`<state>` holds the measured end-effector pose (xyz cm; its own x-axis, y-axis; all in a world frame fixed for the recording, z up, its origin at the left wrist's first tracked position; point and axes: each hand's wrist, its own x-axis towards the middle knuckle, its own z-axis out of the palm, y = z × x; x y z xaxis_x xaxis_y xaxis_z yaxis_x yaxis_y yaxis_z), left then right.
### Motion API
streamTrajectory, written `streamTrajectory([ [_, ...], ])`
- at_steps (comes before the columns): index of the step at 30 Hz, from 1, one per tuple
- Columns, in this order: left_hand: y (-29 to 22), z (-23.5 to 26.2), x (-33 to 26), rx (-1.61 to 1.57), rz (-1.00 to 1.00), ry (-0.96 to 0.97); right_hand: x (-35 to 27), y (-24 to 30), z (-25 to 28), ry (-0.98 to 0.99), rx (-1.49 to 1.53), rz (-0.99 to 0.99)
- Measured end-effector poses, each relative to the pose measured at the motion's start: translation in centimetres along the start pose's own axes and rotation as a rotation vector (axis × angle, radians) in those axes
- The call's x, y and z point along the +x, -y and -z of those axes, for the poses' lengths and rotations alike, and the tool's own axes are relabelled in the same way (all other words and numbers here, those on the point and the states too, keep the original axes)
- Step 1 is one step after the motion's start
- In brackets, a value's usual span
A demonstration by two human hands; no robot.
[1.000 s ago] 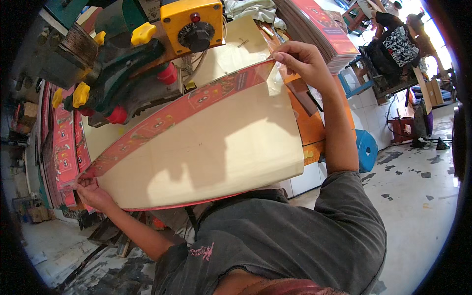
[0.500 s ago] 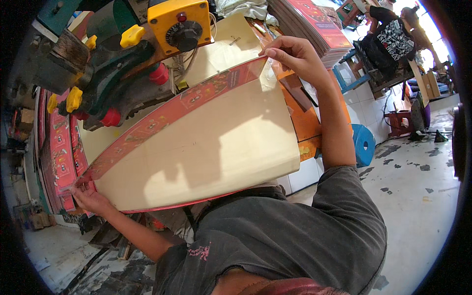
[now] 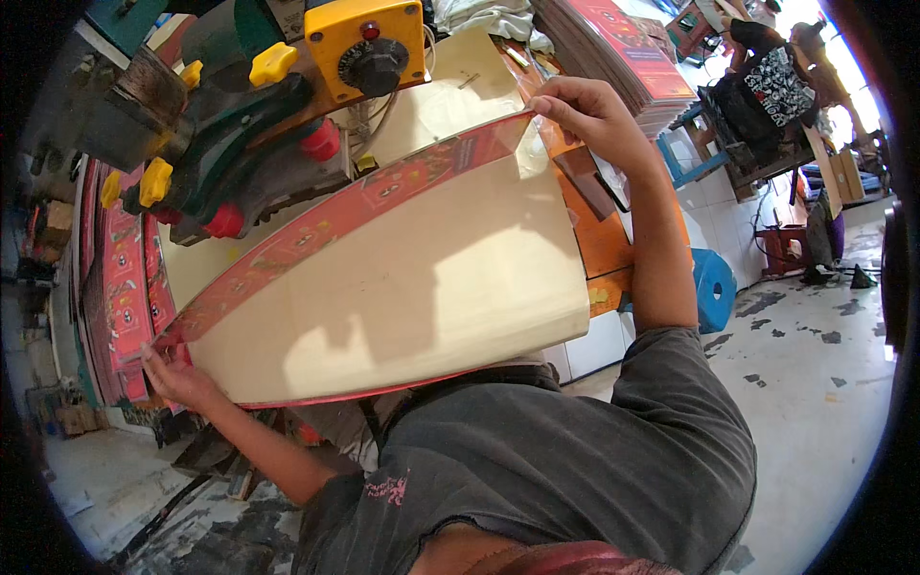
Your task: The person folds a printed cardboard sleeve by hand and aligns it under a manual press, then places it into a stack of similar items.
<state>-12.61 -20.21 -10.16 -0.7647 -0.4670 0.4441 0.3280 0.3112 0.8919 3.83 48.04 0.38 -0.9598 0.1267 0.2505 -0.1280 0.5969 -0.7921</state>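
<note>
The sheet [image 3: 489,259] bows; left hand [image 3: 180,381] and right hand [image 3: 594,120] pinch its far corners, fingers clamped. Looks light, bendy, likely creasable: corners seem the best hold.

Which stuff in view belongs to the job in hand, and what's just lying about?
Job in hand:
- large cream sheet with red printed strip, edge held by left hand and right hand
- probably: dark green machine with yellow control box, stack of red printed sheets at left

Apparently lying about:
- crumpled white cloth
- blue plastic stool
- brown cardboard box
</note>
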Motion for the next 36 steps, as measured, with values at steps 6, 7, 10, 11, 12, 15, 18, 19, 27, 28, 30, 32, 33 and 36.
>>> streamTrajectory([
  [6, 0.0, -0.3, -0.2, -0.075, -0.010, 0.030, -0.1, 1.1, 0.0, 0.032, -0.002, -0.008],
  [7, -0.2, -0.6, -0.4, -0.072, -0.021, 0.036, 0.0, 0.8, -0.1, 0.014, -0.013, 0.023],
  [10, -0.6, -0.9, -0.4, -0.089, -0.009, 0.036, 0.0, -0.1, -0.2, -0.024, -0.028, 0.064],
  [11, -0.7, -0.9, -0.5, -0.103, 0.002, 0.032, -0.1, 0.2, -0.2, -0.026, -0.025, 0.041],
  [12, -0.7, -0.9, -0.5, -0.116, 0.014, 0.028, -0.1, 0.3, -0.3, -0.029, -0.021, 0.017],
  [15, -0.9, -0.9, -0.4, -0.158, 0.059, 0.021, 0.0, 0.2, -0.4, -0.053, -0.029, 0.046],
  [18, -1.2, -0.9, -0.4, -0.196, 0.122, 0.009, -0.2, 1.3, -0.6, -0.038, 0.029, -0.058],
  [19, -1.4, -1.3, -0.5, -0.235, 0.134, 0.006, -0.2, 0.8, -0.6, -0.025, 0.021, -0.027],
  [27, -2.5, -2.5, -1.6, -0.254, 0.120, 0.089, -0.3, 1.4, -0.9, 0.101, -0.086, -0.148],
  [28, -3.7, -3.0, -2.0, -0.264, 0.149, 0.115, -0.3, 1.3, -0.9, 0.087, -0.077, -0.120],
  [30, -4.0, -2.9, -2.0, -0.201, 0.172, 0.156, -0.5, 0.9, -1.1, 0.059, -0.060, -0.065],
  [32, -3.7, -1.9, -1.7, -0.111, 0.165, 0.158, -0.4, 1.4, -0.9, 0.079, -0.049, -0.116],
  [33, -3.5, -1.6, -1.7, -0.096, 0.165, 0.151, -0.4, 1.6, -0.8, 0.088, -0.044, -0.142],
  [36, -3.6, -2.5, -2.0, -0.154, 0.162, 0.090, -0.5, 1.5, 0.0, 0.145, 0.042, -0.124],
])
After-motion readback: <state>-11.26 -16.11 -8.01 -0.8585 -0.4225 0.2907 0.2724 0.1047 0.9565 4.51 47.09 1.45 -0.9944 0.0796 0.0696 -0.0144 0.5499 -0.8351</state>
